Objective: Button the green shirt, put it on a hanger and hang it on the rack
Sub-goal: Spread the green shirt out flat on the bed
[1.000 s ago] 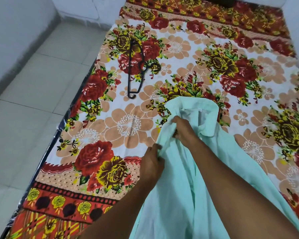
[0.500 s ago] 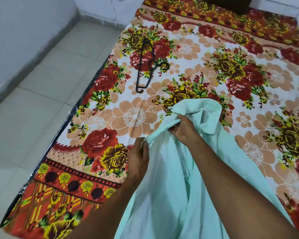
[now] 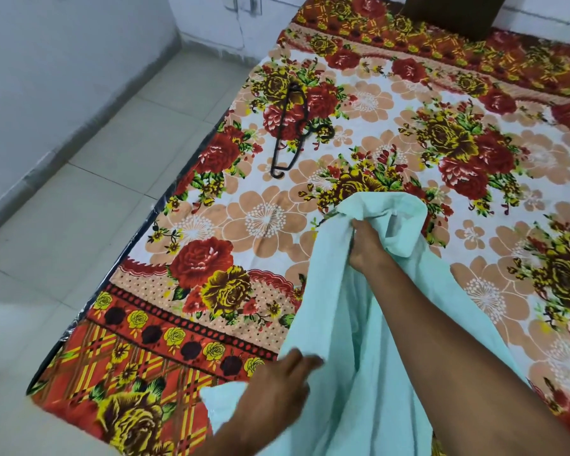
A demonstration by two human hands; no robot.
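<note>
The light green shirt (image 3: pixel 349 317) lies lengthwise on the flowered bedspread (image 3: pixel 264 222), collar end farthest from me. My right hand (image 3: pixel 366 246) grips a bunch of the fabric just below the collar. My left hand (image 3: pixel 277 383) is blurred, low on the shirt's left edge, fingers over the cloth; its hold is unclear. A black hanger (image 3: pixel 288 130) lies on the spread well beyond and left of the shirt. No rack is in view.
The bed's left edge (image 3: pixel 139 238) runs diagonally beside a pale tiled floor (image 3: pixel 63 199). A white wall stands at the far left and back. A dark brown object (image 3: pixel 451 14) sits at the head of the bed.
My left hand has slid down the shirt's left edge toward me. My right hand keeps its grip near the collar. The view has shifted so the bed sits lower right.
</note>
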